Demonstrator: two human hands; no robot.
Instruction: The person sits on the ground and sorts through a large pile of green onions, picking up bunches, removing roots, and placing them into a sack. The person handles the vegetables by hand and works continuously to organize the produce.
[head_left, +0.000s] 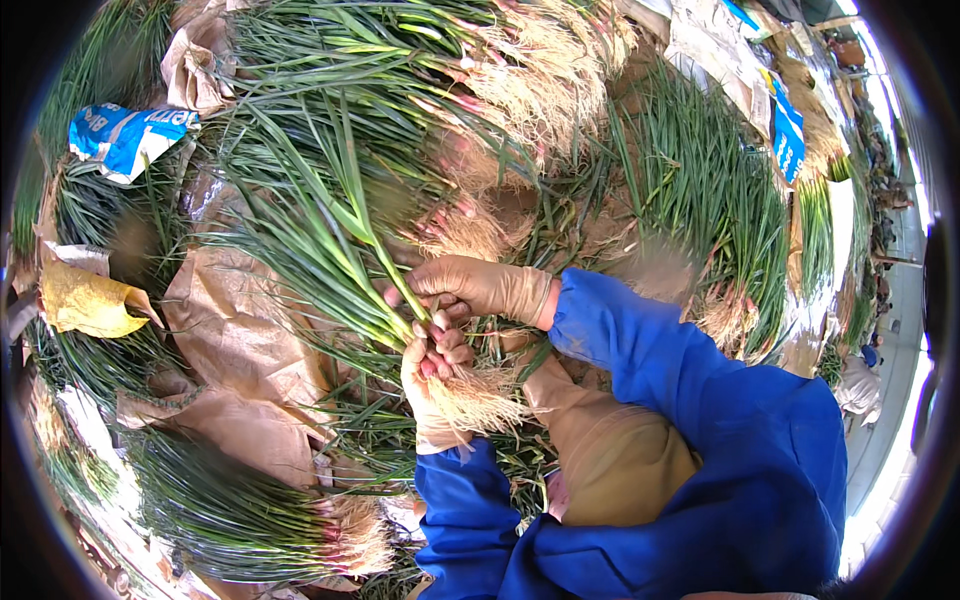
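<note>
My left hand (431, 375), in a tan glove, grips a small bunch of green garlic (390, 322) low on the stems. Its reddish bulbs and pale roots (480, 397) stick out below my fingers, and the long leaves fan up and left. My right hand (472, 289), gloved too, is just above the left one, with its fingers closed around a thick stalk (390, 270) whose leaves rise over the bunch. The base of that stalk meets the bunch at my left fingers. Part of the right fingers is hidden behind the stems.
A large heap of garlic plants (360, 112) lies beyond my hands, roots (540, 75) to the right. More bundles lie at the right (690, 165) and lower left (240, 502). Brown sacking (232, 315), a blue-white printed bag (131, 139) and a yellow sheet (94, 300) lie at left.
</note>
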